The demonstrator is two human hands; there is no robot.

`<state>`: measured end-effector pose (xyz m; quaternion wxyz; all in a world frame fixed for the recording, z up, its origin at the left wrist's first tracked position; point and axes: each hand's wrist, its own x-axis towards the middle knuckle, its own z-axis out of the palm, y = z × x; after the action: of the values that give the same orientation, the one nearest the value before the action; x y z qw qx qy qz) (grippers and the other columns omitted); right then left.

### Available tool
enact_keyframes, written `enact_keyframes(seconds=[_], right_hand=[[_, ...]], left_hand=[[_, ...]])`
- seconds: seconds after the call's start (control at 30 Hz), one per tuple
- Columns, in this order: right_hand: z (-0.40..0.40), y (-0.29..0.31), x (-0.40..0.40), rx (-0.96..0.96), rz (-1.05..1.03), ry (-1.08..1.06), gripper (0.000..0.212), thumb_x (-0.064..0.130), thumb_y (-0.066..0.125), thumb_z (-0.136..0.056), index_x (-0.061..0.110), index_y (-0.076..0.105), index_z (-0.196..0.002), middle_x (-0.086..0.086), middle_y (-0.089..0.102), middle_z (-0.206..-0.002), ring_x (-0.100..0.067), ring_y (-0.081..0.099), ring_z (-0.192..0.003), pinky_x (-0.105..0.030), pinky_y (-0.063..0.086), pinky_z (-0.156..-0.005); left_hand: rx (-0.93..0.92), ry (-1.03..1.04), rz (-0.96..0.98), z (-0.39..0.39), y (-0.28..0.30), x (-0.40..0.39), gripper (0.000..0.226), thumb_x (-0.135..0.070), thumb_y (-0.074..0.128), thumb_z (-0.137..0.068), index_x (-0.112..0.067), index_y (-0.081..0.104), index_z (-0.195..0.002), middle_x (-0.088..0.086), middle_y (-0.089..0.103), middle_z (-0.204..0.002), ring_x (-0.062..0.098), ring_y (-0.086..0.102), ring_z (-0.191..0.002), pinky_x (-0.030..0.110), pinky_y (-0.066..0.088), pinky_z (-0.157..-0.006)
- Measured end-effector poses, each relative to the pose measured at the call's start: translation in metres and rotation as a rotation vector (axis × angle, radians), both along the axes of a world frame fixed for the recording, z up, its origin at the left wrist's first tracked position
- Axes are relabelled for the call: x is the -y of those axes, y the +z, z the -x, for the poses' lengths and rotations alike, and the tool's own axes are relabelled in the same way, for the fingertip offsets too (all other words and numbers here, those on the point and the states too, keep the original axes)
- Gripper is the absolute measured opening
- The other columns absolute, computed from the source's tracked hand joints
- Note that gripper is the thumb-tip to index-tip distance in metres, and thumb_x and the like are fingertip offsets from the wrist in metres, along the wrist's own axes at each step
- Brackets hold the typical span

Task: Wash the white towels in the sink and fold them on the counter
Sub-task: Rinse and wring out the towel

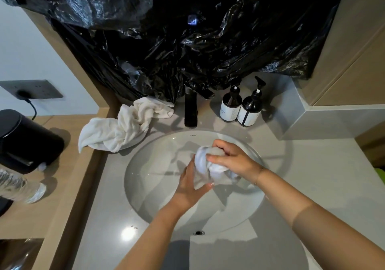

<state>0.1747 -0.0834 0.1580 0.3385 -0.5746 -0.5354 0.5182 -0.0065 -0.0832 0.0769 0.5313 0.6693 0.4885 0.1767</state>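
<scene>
**Both hands wringing one towel over the basin, a second waiting by the tap**

Nearest the camera, two bare forearms reach in over the grey stone counter (312, 165) toward the round white ceramic sink (158, 144). The left hand (190, 188) comes from below, palm up and fingers wrapped round the lower part of a bunched, wet white towel (203, 163). The right hand (231, 157) closes over the top of the same bundle from the right, fingers curled tight into the cloth. So both hands are gripping it, held above the middle of the bowl and, as far as can be told, clear of the bottom.

The bundle's long axis runs from upper left down to lower right, roughly between the two grips, with the left hand at the nearer end and the right at the farther end. That suits a twist in opposite directions, which looks like the step in hand: scrubbing or squeezing.

Beyond the bowl, a black rectangular faucet (190, 109) stands at the back rim; no water can be seen running. To its left a second crumpled white towel (123, 128) lies on the counter, one edge overhanging the sink rim. It sits nearer the left hand. Right of the faucet stand two dark pump bottles (241, 107) with white labels. Behind everything hangs crinkled black plastic sheeting (187, 40).
</scene>
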Motion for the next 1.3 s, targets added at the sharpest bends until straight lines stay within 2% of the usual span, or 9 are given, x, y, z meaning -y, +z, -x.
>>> enact_keyframes(seconds=[0.2,0.3,0.5,0.63,0.77,0.87,1.0,1.17,1.3], right_hand=[[-0.011,0.029,-0.011,0.09,-0.142,-0.103,0.037,0.012,0.069,-0.088,0.002,0.039,-0.069,-0.001,0.034,-0.068,-0.008,0.033,-0.063,-0.022,0.028,-0.058],[-0.025,0.04,-0.013,0.159,-0.163,-0.071,0.036,0.02,0.07,-0.088,-0.004,0.046,-0.074,0.0,0.038,-0.067,-0.007,0.034,-0.061,-0.019,0.028,-0.057],[-0.03,0.066,-0.018,0.304,-0.156,0.008,0.043,0.035,0.065,-0.089,0.017,0.034,-0.065,0.015,0.031,-0.051,-0.002,0.033,-0.052,-0.014,0.028,-0.052],[-0.031,0.055,-0.016,0.224,-0.095,0.009,0.043,0.041,0.06,-0.091,0.015,0.035,-0.069,0.014,0.028,-0.062,-0.003,0.029,-0.057,-0.018,0.027,-0.056],[-0.039,0.03,-0.005,0.249,-0.01,0.038,0.059,0.067,0.053,-0.082,0.009,0.05,-0.092,0.001,0.048,-0.078,-0.011,0.048,-0.074,-0.036,0.043,-0.075],[-0.037,0.023,0.006,0.135,0.053,0.089,0.061,0.06,0.071,-0.072,0.034,0.049,-0.123,0.013,0.064,-0.108,-0.004,0.061,-0.102,-0.028,0.049,-0.094],[-0.005,0.011,0.011,0.066,-0.079,0.112,0.079,0.033,0.087,-0.069,0.048,0.038,-0.13,0.014,0.049,-0.136,0.004,0.044,-0.126,-0.015,0.037,-0.103],[0.018,0.011,0.003,-0.498,0.025,-0.251,0.042,0.017,0.083,-0.071,0.003,0.069,-0.109,-0.015,0.073,-0.104,-0.027,0.069,-0.1,-0.043,0.052,-0.092],[0.006,0.033,-0.01,-0.723,0.063,-0.332,0.051,0.01,0.075,-0.062,-0.01,0.062,-0.108,-0.016,0.068,-0.087,-0.026,0.067,-0.082,-0.032,0.055,-0.071]], left_hand=[[0.064,0.051,-0.016,0.003,0.009,-0.023,0.011,-0.029,0.057,-0.097,-0.019,0.059,-0.095,0.0,0.06,-0.085,0.009,0.052,-0.078,0.03,0.048,-0.08],[0.054,0.039,-0.131,0.023,0.026,-0.029,0.018,-0.025,0.053,-0.1,-0.025,0.065,-0.087,-0.004,0.063,-0.078,0.011,0.055,-0.073,0.022,0.043,-0.069],[0.275,0.137,-0.009,0.031,0.072,-0.038,0.024,-0.02,0.045,-0.103,-0.027,0.064,-0.09,-0.013,0.068,-0.08,0.002,0.061,-0.076,0.011,0.046,-0.068],[0.409,0.166,0.053,0.024,0.096,-0.04,0.024,-0.023,0.046,-0.102,-0.015,0.066,-0.112,0.007,0.071,-0.11,0.017,0.065,-0.103,0.027,0.051,-0.091],[0.433,0.077,-0.04,0.018,0.122,-0.048,0.027,-0.021,0.051,-0.1,-0.002,0.065,-0.113,0.02,0.069,-0.109,0.023,0.067,-0.094,0.032,0.053,-0.083],[0.355,-0.015,-0.151,0.013,0.143,-0.053,0.031,-0.032,0.052,-0.1,-0.005,0.068,-0.102,0.016,0.069,-0.092,0.029,0.065,-0.08,0.041,0.05,-0.069],[0.247,-0.129,-0.242,-0.001,0.164,-0.063,0.031,-0.034,0.054,-0.098,-0.007,0.063,-0.086,-0.002,0.059,-0.069,0.01,0.057,-0.064,0.025,0.044,-0.058],[0.239,-0.121,-0.129,0.006,0.17,-0.073,0.023,-0.023,0.054,-0.1,-0.004,0.065,-0.095,-0.006,0.064,-0.068,0.006,0.061,-0.063,0.019,0.047,-0.055],[0.214,-0.027,-0.136,0.031,0.134,-0.081,0.012,-0.018,0.06,-0.096,-0.009,0.065,-0.09,-0.002,0.062,-0.076,0.01,0.059,-0.067,0.022,0.048,-0.058]])
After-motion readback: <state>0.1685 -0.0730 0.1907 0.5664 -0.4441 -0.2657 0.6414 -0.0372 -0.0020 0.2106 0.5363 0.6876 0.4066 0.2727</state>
